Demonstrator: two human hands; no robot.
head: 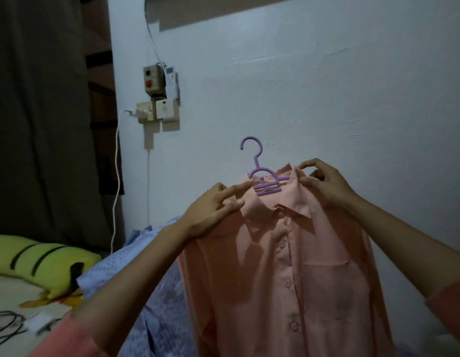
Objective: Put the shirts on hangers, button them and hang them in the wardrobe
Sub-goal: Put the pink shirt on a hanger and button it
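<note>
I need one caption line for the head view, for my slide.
Both hands, left and right, hold a peach shirt on a purple hanger.

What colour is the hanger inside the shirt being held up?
Purple (lilac) hanger, seen in the head view, its hook poking above the peach-pink shirt collar.

Shirt (288,266) on hanger (262,176), before wall (326,86)

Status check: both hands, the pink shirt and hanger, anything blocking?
Left hand holds shirt shoulder, forefinger on purple hanger. Right hand pinches collar. Pink shirt on hanger, front looks buttoned. Blue shirt lies behind; nothing blocking.
</note>
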